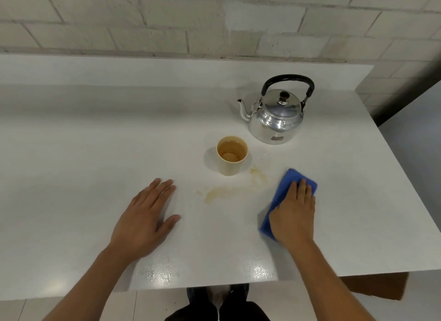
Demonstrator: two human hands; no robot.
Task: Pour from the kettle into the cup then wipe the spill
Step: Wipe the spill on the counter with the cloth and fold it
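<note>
A shiny metal kettle with a black handle stands upright at the back right, spout pointing left. In front of it a pale yellow cup holds brownish liquid. A thin brown spill streaks the white table just before and to the right of the cup. My right hand presses flat on a blue cloth, right of the spill and not touching it. My left hand lies flat on the table, fingers apart, holding nothing, left of the spill.
A pale brick wall runs behind the table. The table's right edge drops off close to the cloth, and its near edge is at my legs. A brown cardboard piece sits under the front right corner.
</note>
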